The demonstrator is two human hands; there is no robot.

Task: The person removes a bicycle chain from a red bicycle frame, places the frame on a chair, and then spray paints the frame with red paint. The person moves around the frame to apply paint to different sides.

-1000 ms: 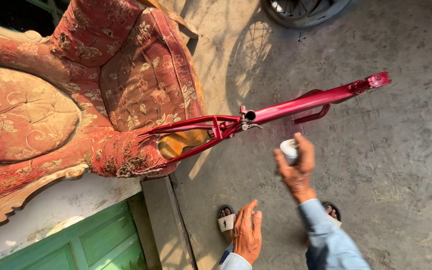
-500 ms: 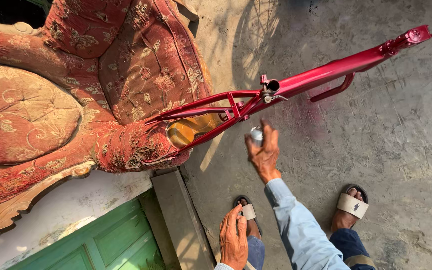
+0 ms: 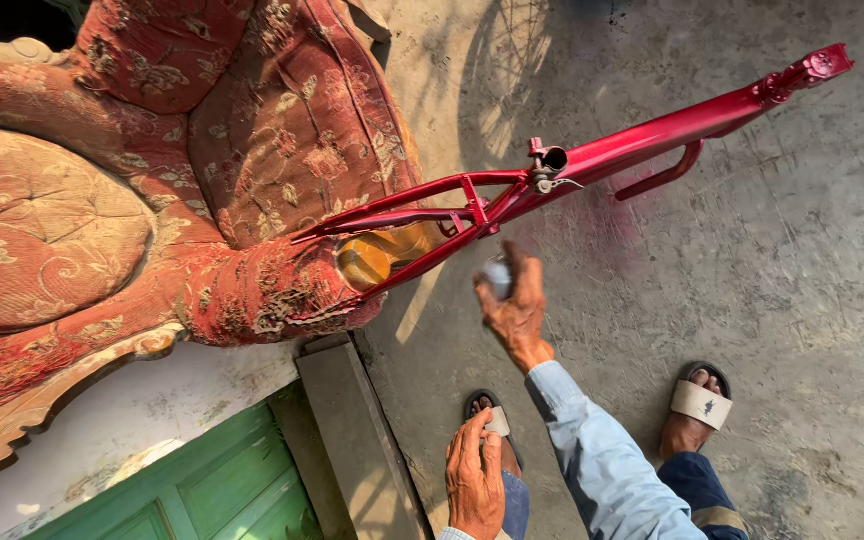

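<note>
Rough concrete floor [image 3: 802, 300] out in the sun, worn red floral armchair [image 3: 152, 180] up-left of the right hand [image 3: 515, 312] — which is clenched round a small pale spray can [image 3: 497, 277], just below the glossy red metal bicycle frame [image 3: 592, 165] propped on the chair. Left hand [image 3: 474, 480] rests flat on a knee, holding nothing. Frame looks stiff and light; its sheen could be wet paint — I'd grab the bare seat clamp [image 3: 549, 165].

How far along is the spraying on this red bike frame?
Mostly done by the look of it: the bike frame, propped on the armchair, shows glossy red along every visible tube. In hand: the right hand aims a spray can near the rear triangle. The far side is hidden. The left hand rests on the knee.
</note>
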